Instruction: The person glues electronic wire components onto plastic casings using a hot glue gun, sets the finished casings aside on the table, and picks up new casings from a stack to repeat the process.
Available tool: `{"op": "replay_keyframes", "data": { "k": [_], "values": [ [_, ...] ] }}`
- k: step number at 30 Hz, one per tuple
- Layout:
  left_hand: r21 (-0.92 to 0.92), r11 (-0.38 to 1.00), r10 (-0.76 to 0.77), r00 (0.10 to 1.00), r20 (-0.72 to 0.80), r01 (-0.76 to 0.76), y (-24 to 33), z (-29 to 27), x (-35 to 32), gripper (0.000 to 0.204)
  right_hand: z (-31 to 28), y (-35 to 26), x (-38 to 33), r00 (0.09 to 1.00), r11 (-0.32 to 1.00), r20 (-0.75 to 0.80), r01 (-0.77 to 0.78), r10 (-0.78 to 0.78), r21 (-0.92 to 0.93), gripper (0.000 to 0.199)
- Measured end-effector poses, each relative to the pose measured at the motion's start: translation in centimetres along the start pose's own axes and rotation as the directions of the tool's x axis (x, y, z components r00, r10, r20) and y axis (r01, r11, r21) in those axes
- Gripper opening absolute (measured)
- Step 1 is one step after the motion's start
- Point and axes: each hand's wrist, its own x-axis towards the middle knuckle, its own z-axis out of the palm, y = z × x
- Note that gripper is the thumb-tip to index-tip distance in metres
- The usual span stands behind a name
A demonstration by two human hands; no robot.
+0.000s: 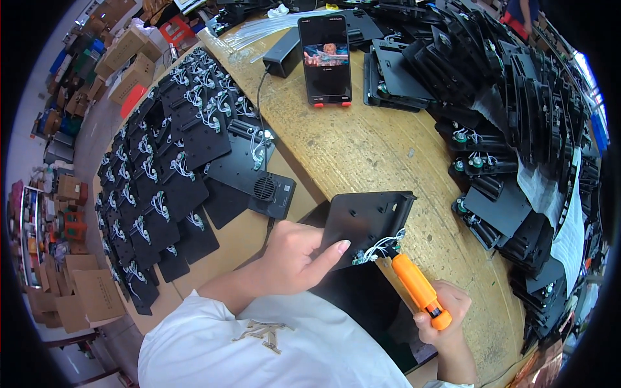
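Near the middle, my left hand [294, 255] is closed on the left edge of a black panel [362, 216], its thumb lying on the panel's face. The panel is tilted up over the front edge of the table. White wires [383, 244] and small green parts sit along its lower right edge. My right hand [445, 309] is wrapped around the rear of an orange hand tool [415, 279] with a dark tip. That tip points at the wires and is at or very near them; whether it touches cannot be made out.
Left, many black panels with white wires [155, 204] overlap on cardboard. A small black device [273, 194] lies beside them. A phone [325, 61] stands upright at the back of the wooden table [388, 139], near a black power adapter [283, 55]. More black panels [530, 97] are stacked right.
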Motion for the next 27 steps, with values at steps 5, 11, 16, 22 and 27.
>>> {"op": "replay_keyframes", "data": {
  "k": [5,11,16,22,27],
  "values": [
    [0.029,0.999,-0.030,0.984,-0.175,0.035,-0.6,-2.0,-0.2,0.029,-0.2,1.7,-1.2,0.992,0.993,-0.019,-0.122,0.122,0.011,0.053],
    [-0.634,0.772,-0.450,0.671,-0.589,-0.039,-5.2,-9.1,-0.4,0.020,-1.0,7.0,-4.1,0.996,0.974,0.067,0.036,-0.052,0.222,0.046],
    [-0.702,0.614,-0.592,0.377,-0.712,-0.361,-12.3,-21.1,-3.7,0.025,1.1,10.6,-6.8,0.979,0.884,-0.147,-0.058,0.141,0.464,0.045],
    [-0.693,0.563,-0.655,0.267,-0.707,-0.451,-20.4,-32.6,-5.6,0.029,1.6,10.1,-5.5,0.954,0.821,-0.146,-0.142,0.263,0.553,0.043],
    [-0.684,0.514,-0.627,0.318,-0.711,-0.518,-26.0,-38.1,-3.9,0.029,2.3,8.0,-4.9,0.946,0.828,-0.195,-0.115,0.260,0.549,0.040]
  ]
}}
